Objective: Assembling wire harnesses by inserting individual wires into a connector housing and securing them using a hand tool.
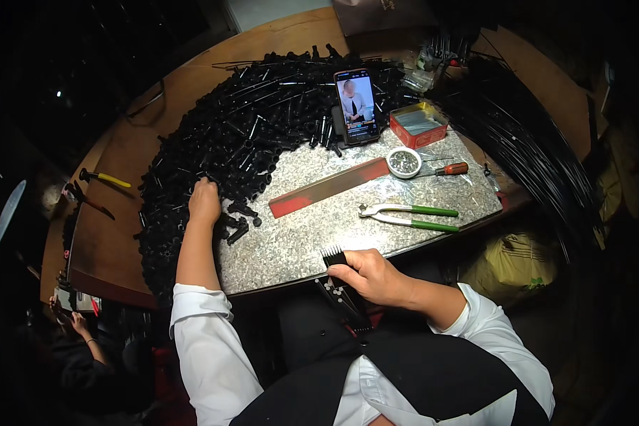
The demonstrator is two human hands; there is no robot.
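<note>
My left hand (204,202) reaches into the near left side of a big pile of black tubular parts (213,135), some with silvery rods. Its fingers are curled down among the parts, and what they hold is hidden. At the table's front edge, my right hand (368,273) is closed around a black comb-like piece (332,257) with pale teeth pointing up. Below that hand hangs a dark strip (344,302) with several silvery dots; I cannot tell whether it belongs to the same piece. Pliers with green handles (412,216) lie beyond my right hand, apart from it.
A phone (357,106) stands at the pile's edge. Nearby are a red tin (419,126), a white bowl of small metal bits (405,162), a screwdriver (452,169) and a long reddish metal bar (326,187). Long black rods (525,135) fan out rightward. Another person's hands (78,324) show lower left.
</note>
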